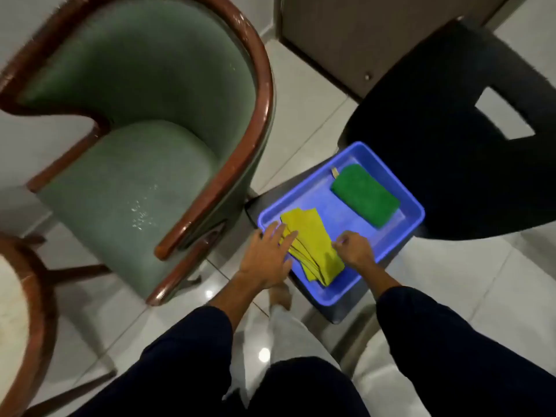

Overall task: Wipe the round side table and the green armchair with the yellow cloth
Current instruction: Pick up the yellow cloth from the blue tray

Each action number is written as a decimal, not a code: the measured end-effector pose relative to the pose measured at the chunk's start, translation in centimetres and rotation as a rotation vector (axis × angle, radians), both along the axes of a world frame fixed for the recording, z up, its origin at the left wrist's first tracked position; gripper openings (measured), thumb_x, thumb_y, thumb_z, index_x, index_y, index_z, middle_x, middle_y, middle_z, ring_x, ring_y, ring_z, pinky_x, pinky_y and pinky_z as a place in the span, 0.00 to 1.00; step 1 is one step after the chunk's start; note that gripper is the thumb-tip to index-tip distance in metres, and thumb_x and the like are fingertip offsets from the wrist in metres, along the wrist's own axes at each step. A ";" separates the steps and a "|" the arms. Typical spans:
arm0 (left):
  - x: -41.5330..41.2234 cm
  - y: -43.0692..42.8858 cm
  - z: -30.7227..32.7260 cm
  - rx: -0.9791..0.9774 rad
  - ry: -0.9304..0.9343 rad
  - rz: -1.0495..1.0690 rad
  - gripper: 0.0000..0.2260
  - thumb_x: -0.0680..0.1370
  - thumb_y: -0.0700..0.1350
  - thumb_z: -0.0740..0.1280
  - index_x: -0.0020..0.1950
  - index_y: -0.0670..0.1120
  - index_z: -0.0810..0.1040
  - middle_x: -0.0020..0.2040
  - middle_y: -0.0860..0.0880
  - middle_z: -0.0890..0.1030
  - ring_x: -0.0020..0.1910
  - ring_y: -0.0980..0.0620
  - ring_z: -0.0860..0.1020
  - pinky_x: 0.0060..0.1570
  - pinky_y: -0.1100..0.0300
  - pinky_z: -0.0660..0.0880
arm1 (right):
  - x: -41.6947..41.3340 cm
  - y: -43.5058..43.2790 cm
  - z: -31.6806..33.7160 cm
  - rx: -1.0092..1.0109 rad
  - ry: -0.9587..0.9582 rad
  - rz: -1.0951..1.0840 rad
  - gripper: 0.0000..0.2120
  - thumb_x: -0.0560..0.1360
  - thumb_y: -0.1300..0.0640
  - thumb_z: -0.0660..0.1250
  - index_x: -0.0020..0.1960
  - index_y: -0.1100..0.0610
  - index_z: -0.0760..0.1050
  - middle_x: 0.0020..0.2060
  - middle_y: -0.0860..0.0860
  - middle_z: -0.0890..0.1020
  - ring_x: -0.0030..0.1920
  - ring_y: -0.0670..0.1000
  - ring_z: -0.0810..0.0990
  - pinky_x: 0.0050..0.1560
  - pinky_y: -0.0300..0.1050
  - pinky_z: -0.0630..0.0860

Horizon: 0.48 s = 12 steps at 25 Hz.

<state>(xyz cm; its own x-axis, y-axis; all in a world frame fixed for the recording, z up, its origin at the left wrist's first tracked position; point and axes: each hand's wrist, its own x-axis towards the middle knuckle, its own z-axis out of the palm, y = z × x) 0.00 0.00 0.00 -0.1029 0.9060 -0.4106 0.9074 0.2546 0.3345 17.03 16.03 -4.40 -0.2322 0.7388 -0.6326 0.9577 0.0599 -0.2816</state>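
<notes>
The folded yellow cloth [313, 240] lies in the near corner of a blue plastic tray [403, 236]. My left hand [267, 254] rests flat, fingers spread, on the cloth's left edge. My right hand [352, 246] has its fingers curled at the cloth's right edge; whether it pinches the fabric I cannot tell. The green armchair [129, 139] with its brown wooden frame stands to the left, with shiny wet spots on the seat. The round side table [18, 302], pale top and wooden rim, shows at the far left edge.
A green cloth [365, 195] lies at the tray's far end. The tray sits on a dark low stool [337, 314]. A black chair [469, 136] stands behind it and a cabinet door [346, 34] beyond. The floor is glossy white tile [469, 281]. My bare foot [281, 296] is below the tray.
</notes>
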 end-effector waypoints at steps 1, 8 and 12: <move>0.3 -0.3 -0.6 -0.093 -0.019 0.022 0.29 0.78 0.55 0.57 0.79 0.51 0.54 0.79 0.44 0.59 0.79 0.46 0.54 0.73 0.47 0.55 | 0.2 -0.4 -1.4 -0.068 -0.046 0.027 0.16 0.74 0.53 0.70 0.57 0.63 0.76 0.57 0.64 0.81 0.61 0.62 0.78 0.60 0.52 0.73; 0.7 -4.7 0.1 -0.158 -0.106 0.089 0.28 0.78 0.51 0.60 0.77 0.50 0.58 0.74 0.46 0.69 0.75 0.46 0.63 0.69 0.50 0.62 | 0.1 -2.7 -3.5 -0.176 -0.176 0.065 0.21 0.70 0.53 0.70 0.60 0.60 0.72 0.61 0.61 0.76 0.63 0.63 0.75 0.62 0.57 0.70; -0.6 -1.4 3.2 0.041 -0.114 0.172 0.28 0.77 0.49 0.62 0.76 0.52 0.60 0.75 0.49 0.67 0.74 0.49 0.63 0.69 0.53 0.59 | -3.1 -2.1 2.4 0.258 -0.034 0.519 0.14 0.69 0.55 0.68 0.54 0.54 0.74 0.51 0.56 0.79 0.54 0.59 0.80 0.56 0.54 0.69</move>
